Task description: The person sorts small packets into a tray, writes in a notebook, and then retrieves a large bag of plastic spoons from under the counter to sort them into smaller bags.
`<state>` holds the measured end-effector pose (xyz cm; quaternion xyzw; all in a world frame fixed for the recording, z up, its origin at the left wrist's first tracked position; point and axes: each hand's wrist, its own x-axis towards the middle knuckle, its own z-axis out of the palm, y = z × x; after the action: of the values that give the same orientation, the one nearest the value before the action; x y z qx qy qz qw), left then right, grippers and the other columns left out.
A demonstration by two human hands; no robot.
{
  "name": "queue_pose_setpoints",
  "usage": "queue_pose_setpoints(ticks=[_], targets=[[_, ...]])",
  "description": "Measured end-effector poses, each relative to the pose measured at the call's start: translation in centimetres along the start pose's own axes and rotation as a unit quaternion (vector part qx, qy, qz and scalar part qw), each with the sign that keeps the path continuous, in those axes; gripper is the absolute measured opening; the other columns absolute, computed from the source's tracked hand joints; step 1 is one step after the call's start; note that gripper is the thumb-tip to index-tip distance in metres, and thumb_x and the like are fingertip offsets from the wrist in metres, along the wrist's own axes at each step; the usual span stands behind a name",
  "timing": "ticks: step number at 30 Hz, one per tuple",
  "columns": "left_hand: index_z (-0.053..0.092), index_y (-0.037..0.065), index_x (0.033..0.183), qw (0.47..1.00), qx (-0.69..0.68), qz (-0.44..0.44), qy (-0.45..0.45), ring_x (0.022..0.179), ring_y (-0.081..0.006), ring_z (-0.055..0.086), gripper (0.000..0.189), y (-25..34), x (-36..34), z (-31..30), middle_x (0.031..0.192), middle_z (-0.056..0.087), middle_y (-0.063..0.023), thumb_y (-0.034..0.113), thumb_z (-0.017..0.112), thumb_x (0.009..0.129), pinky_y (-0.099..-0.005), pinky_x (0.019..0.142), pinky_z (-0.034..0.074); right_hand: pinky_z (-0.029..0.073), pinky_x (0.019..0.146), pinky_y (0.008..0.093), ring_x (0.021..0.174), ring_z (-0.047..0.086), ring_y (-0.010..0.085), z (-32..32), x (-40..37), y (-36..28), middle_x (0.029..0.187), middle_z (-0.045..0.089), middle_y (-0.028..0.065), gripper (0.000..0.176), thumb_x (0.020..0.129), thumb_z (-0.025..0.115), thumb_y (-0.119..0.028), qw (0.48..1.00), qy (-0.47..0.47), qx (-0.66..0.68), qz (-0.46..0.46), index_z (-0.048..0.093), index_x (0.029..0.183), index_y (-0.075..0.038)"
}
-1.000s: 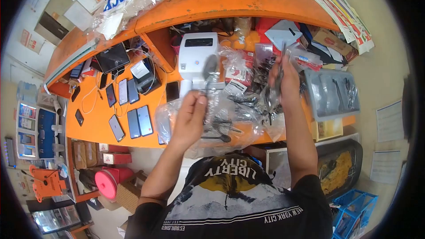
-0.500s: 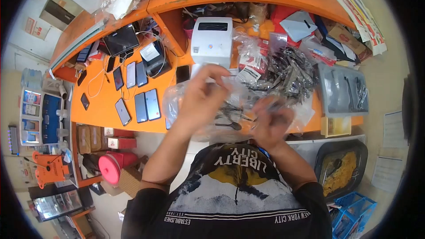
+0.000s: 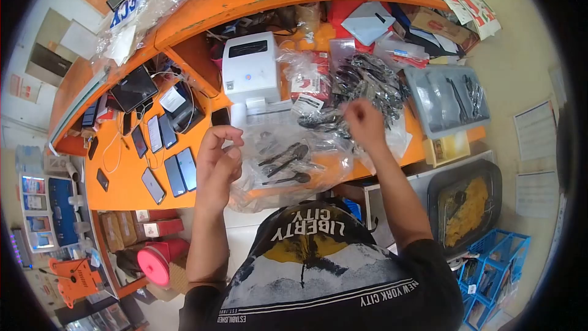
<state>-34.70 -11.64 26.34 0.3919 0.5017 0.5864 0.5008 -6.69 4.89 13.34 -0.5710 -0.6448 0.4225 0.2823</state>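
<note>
A large clear plastic bag [image 3: 335, 168] lies at the front edge of the desk, with several black plastic spoons [image 3: 293, 158] in or under it. My left hand [image 3: 219, 164] is raised by the bag's left side, its fingers loosely curled and thumb and forefinger apart; nothing shows between them. My right hand [image 3: 366, 124] reaches to the near side of a heap of black plastic cutlery in clear wrappers [image 3: 370, 79]. Its fingers are drawn together, and whatever is in them is hidden.
A white label printer [image 3: 250, 64] stands behind the bag, beside a red packet [image 3: 311, 76]. Several phones [image 3: 179, 171] and cables lie at the left. At the right are a grey divided tray [image 3: 444, 99], a small yellow box [image 3: 446, 149] and a black pan of yellow food [image 3: 468, 205].
My hands have parted from above the bag. The left has moved left and down; the right has gone up to the heap. The view has shifted, and the spoons show more plainly.
</note>
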Motion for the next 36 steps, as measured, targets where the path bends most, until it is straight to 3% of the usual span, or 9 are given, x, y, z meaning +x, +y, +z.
queue_pose_setpoints(ticks=[5,7,8,10,17,24,28,32,36], targets=[[0.053,0.007,0.116,0.998,0.052,0.005,-0.021,0.061,-0.0009,0.037,0.027,-0.5,0.2,1.7,0.097,0.051,0.0026,0.009,0.058,0.09,-0.0183,0.05,0.027,0.052,0.094,0.0436,0.101,0.068,0.0372,3.6,5.9,6.2,0.106,0.068,0.0259,0.069,0.08,0.08,-0.039,0.894,0.203,-0.364,0.162,0.05,0.121,0.007],[0.053,0.007,0.115,0.996,0.087,0.009,0.004,0.057,-0.0009,0.034,0.026,-0.5,0.1,2.7,0.086,0.051,0.0046,0.01,0.054,0.089,-0.0192,0.049,0.024,0.05,0.096,0.0467,0.104,0.067,0.0391,2.6,7.3,8.4,0.11,0.067,0.0263,0.08,0.078,0.082,-0.04,0.951,0.108,-0.223,0.186,0.044,0.128,0.008],[0.053,0.007,0.114,0.996,0.083,0.008,0.0,0.058,-0.0008,0.035,0.026,-0.6,0.3,2.8,0.087,0.051,0.0048,0.008,0.055,0.088,-0.019,0.049,0.024,0.053,0.088,0.0442,0.098,0.069,0.0321,2.5,8.0,12.4,0.108,0.069,0.0209,0.06,0.083,0.079,-0.031,0.96,0.18,-0.207,0.056,0.052,0.122,0.006],[0.054,0.007,0.114,0.997,0.075,0.005,-0.006,0.06,-0.0007,0.037,0.026,-0.9,0.3,2.9,0.091,0.051,0.0051,0.005,0.056,0.088,-0.0185,0.05,0.025,0.055,0.082,0.0407,0.09,0.069,0.026,-1.2,6.3,10.6,0.102,0.069,0.0154,0.041,0.088,0.074,-0.023,0.991,0.08,0.071,0.076,0.057,0.114,0.003],[0.056,0.004,0.114,0.988,0.142,-0.021,-0.054,0.08,-0.0058,0.048,0.024,-2.6,2.2,4.8,0.103,0.053,-0.0008,0.007,0.065,0.092,-0.0208,0.07,0.039,0.055,0.074,0.0358,0.085,0.065,0.0191,-7.4,0.9,6.0,0.096,0.066,0.0075,0.019,0.093,0.064,-0.01,0.879,-0.044,0.468,0.079,0.061,0.109,-0.001],[0.06,0.001,0.117,0.978,0.136,-0.124,-0.095,0.087,-0.0107,0.054,0.037,-5.2,6.6,10.3,0.096,0.059,-0.0031,0.031,0.068,0.097,-0.0255,0.078,0.045,0.055,0.078,0.0391,0.082,0.067,0.021,-6.0,-4.7,0.1,0.109,0.067,0.0113,0.039,0.095,0.06,-0.008,0.798,-0.154,0.579,0.068,0.052,0.132,0.002],[0.063,0.001,0.119,0.98,0.004,-0.15,-0.13,0.087,-0.008,0.054,0.041,-5.7,7.4,9.8,0.094,0.061,-0.0008,0.033,0.07,0.095,-0.0246,0.079,0.046,0.05,0.093,0.0351,0.113,0.055,0.0166,-3.6,-6.6,-3.6,0.122,0.058,0.0053,0.052,0.095,0.064,-0.013,0.833,-0.247,0.485,0.1,0.044,0.141,0.0],[0.064,0.007,0.116,0.969,0.126,-0.077,-0.195,0.078,-0.0051,0.052,0.032,-6.0,6.6,8.4,0.091,0.061,0.0027,0.032,0.069,0.096,-0.0222,0.068,0.043,0.047,0.094,0.0318,0.109,0.055,0.015,0.8,-7.3,-5.0,0.121,0.057,0.0067,0.038,0.098,0.06,-0.011,0.935,-0.208,0.259,-0.123,0.049,0.134,-0.002],[0.061,0.014,0.119,0.97,0.207,-0.027,-0.126,0.068,-0.0044,0.048,0.03,0.3,7.0,4.6,0.093,0.06,0.005,0.034,0.062,0.097,-0.0213,0.055,0.038,0.048,0.093,0.0348,0.107,0.059,0.0214,5.0,-9.4,-2.8,0.12,0.06,0.011,0.03,0.093,0.063,-0.008,0.883,-0.136,0.45,-0.022,0.056,0.121,0.0]])
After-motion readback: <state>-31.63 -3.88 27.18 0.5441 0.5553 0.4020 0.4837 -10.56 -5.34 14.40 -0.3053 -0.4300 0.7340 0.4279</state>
